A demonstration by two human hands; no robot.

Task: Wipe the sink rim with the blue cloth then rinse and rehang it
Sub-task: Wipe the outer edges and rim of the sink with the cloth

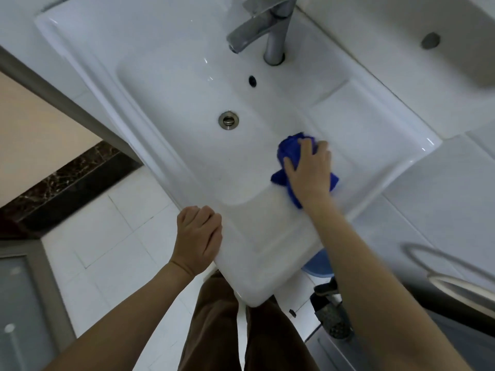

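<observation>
So it's a white ceramic sink [88,60] with flat ledges moulded in on either side of the basin, shot from above at a slant, so the whole thing runs diagonally across the view. Chrome tap [263,25] sits at the back edge of the sink, the little dark overflow hole [252,80] is on the basin wall just below it, and the metal drain [228,119] is in the basin floor. Room is all white tile, wall and floor [107,236], plus a strip of dark marbled stone [72,180] over by the doorway past the sink's left end. There's a blue tub [317,266] tucked under the sink's front edge and dark slippers [332,311] on the floor next to it. Person's brown trousers [214,317] are right up against the front corner. Right hand [310,172] is reaching forward with the arm stretched out, palm down and fingers spread, pressing the blue cloth [288,151] flat where the basin's right side meets the ledge at the right end of the rim; the cloth is bunched up, poking out past the fingertips and both sides of the palm. Left hand [199,236] is loosely curled with nothing in it, knuckles up, resting on the sink's front edge near the corner
</observation>
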